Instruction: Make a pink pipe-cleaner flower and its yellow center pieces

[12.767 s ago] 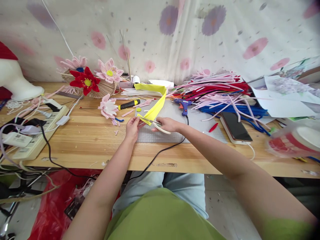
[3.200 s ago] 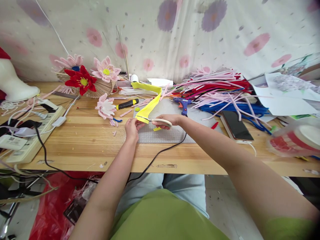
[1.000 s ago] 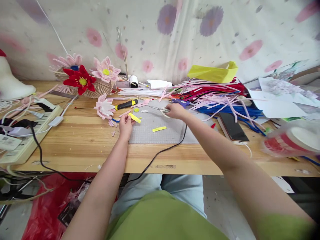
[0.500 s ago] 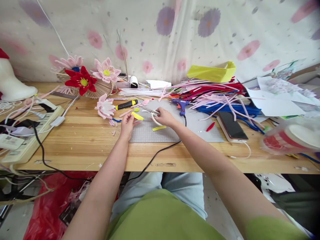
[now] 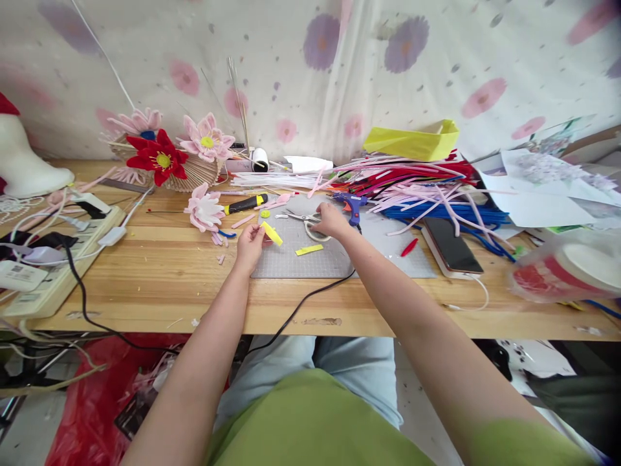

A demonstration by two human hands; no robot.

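Observation:
My left hand (image 5: pixel 251 248) is closed, pinching a strip of yellow paper or fabric (image 5: pixel 272 233) that sticks out from the fingertips over the mat's left edge. My right hand (image 5: pixel 333 222) is at the white handles of a pair of scissors (image 5: pixel 310 224), its fingers curled on them. The scissors are low over the grey cutting mat (image 5: pixel 388 252), blades pointing left and slightly apart. Below them lies another yellow strip (image 5: pixel 309 250). A small yellow disc (image 5: pixel 264 213) is beyond my left hand.
A blue glue gun (image 5: pixel 354 205) rests right of the scissors, its black cord crossing the table. Behind it are piled pipe cleaners (image 5: pixel 427 191). A phone (image 5: pixel 451 243) and a plastic cup (image 5: pixel 567 268) stand to the right. Left are a pink flower (image 5: pixel 204 208) and a power strip (image 5: pixel 63 265).
My right hand has moved right with the scissors, away from the yellow strip in my left hand. My left hand has shifted slightly, and the strip now slants downward more.

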